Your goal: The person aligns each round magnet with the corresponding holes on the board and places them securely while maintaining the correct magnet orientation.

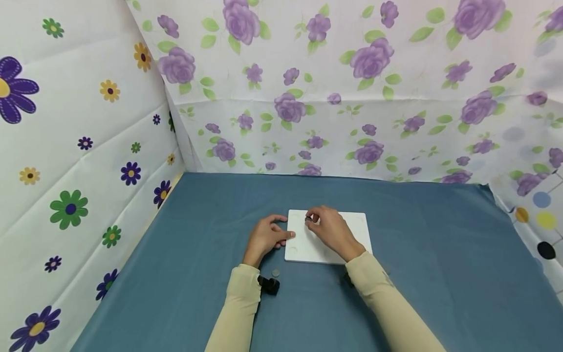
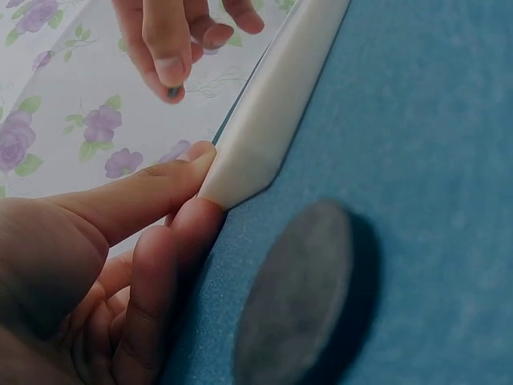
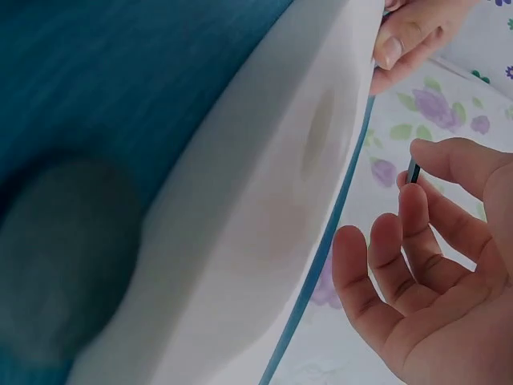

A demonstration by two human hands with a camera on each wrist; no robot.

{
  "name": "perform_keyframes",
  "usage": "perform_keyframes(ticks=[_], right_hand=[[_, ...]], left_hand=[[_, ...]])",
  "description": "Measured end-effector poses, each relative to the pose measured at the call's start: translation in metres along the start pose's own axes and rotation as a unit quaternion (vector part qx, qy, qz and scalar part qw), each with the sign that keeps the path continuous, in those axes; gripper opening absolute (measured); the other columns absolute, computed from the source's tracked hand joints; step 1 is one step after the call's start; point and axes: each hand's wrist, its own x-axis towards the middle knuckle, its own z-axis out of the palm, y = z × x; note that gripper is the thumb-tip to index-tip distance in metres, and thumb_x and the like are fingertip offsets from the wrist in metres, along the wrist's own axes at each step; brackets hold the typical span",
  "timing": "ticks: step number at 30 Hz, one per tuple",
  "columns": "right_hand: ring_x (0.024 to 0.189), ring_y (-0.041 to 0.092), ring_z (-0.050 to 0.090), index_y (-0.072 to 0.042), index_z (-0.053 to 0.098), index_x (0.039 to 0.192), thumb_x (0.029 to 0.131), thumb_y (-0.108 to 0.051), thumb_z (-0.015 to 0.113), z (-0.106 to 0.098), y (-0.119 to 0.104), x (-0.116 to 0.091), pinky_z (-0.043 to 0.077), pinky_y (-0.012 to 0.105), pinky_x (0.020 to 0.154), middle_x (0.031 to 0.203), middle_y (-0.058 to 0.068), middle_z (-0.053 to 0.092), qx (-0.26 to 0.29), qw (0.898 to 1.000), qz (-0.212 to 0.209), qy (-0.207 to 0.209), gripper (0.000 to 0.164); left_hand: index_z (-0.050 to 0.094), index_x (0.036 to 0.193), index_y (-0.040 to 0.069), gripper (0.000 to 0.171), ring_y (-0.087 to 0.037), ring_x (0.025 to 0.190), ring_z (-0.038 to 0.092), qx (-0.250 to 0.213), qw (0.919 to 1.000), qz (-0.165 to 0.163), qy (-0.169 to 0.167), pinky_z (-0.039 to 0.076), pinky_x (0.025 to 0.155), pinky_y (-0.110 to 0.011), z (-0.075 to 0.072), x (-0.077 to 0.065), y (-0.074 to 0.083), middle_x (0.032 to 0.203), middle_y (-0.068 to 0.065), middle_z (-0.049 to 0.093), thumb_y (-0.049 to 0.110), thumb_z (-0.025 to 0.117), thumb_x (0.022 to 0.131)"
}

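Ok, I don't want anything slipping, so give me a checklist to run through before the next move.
1. Left hand steadying the white board: ok, it pinches the left edge.
2. Right hand secure on the small dark disc: ok, pinched at the tips of the fingers.
3. Small dark disc clear of the board: ok, held above it.
4. Loose grey disc off the board: ok, it lies on the blue cloth.
5. Round mark on the board, hollow or raised: cannot tell.

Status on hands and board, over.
Left hand pinches edge of white board. Right hand pinches small dark piece over it. Grey disc on cloth, off board; nothing seen in the way.
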Motion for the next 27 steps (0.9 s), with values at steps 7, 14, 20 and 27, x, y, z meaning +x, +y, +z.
perform_keyframes(ticks=[7,14,20,27], right_hand=[[0.073,0.014,0.055,-0.015,0.075,0.108,0.093,-0.021,0.071,0.006,-0.004,0.006,0.047,0.03,0.062,0.089,0.0,0.062,-0.003,1.0,-0.008,-0.011,0.016],[0.077,0.015,0.058,-0.015,0.075,0.11,0.094,-0.018,0.071,0.011,-0.004,0.011,0.049,0.033,0.065,0.091,0.001,0.063,-0.014,1.0,-0.005,-0.019,0.017],[0.082,0.018,0.059,-0.011,0.074,0.113,0.094,-0.011,0.069,0.015,-0.006,0.015,0.051,0.035,0.071,0.094,0.005,0.062,0.005,0.999,0.0,-0.033,0.019],[0.087,0.021,0.062,-0.009,0.072,0.115,0.095,-0.009,0.067,0.019,-0.009,0.018,0.053,0.038,0.074,0.099,0.009,0.062,-0.012,1.0,-0.007,-0.025,0.021]], left_hand=[[0.063,0.125,0.015,0.051,-0.016,0.051,0.059,-0.004,1.0,-0.003,0.0,0.05,0.05,-0.03,0.0,-0.001,0.003,0.07,-0.008,0.069,0.022,0.086,0.08],[0.063,0.125,0.016,0.051,-0.016,0.051,0.059,-0.001,1.0,-0.006,-0.001,0.05,0.05,-0.03,0.0,-0.001,0.003,0.07,-0.007,0.069,0.023,0.086,0.079],[0.063,0.124,0.015,0.052,-0.016,0.05,0.059,0.0,1.0,-0.007,0.001,0.05,0.049,-0.029,0.001,0.0,0.003,0.069,-0.008,0.069,0.022,0.086,0.079],[0.063,0.125,0.014,0.052,-0.016,0.05,0.059,-0.003,1.0,0.0,0.0,0.05,0.049,-0.029,0.001,0.001,0.002,0.069,-0.008,0.069,0.022,0.086,0.079]])
